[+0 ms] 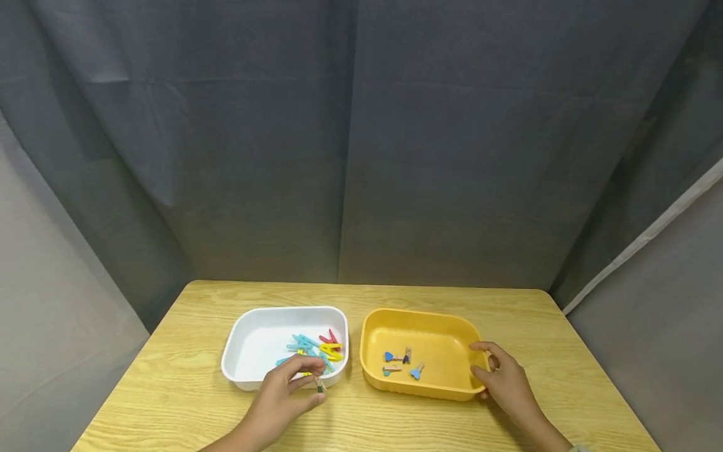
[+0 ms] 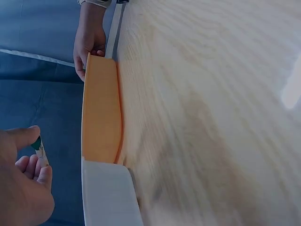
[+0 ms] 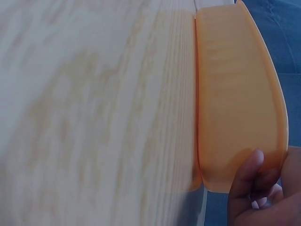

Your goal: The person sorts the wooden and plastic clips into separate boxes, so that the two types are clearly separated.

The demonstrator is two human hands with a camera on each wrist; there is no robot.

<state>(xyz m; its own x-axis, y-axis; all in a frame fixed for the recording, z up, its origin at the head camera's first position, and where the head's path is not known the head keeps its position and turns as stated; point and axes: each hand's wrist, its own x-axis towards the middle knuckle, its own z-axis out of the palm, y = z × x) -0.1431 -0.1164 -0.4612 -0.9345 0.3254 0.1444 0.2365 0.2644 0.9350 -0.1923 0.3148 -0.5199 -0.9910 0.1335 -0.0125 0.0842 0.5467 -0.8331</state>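
Observation:
My left hand (image 1: 277,398) pinches a small wooden clip (image 2: 41,151) with a dark green end between thumb and fingers, above the front right corner of a white tray (image 1: 251,339). Plastic clothespins (image 1: 305,341) in light blue, yellow and red lie inside that tray, partly hidden behind the hand. My right hand (image 1: 506,383) grips the right edge of a yellow tray (image 1: 443,339), the thumb inside and other fingers outside. Several small wooden clips (image 1: 417,371), some with blue heart shapes, rest in the yellow tray.
The two trays stand side by side on a wood-grain table (image 1: 350,433), a narrow gap between them. Behind the table hangs a dark grey curtain (image 1: 339,157), with lighter grey cloth (image 1: 51,282) at the sides.

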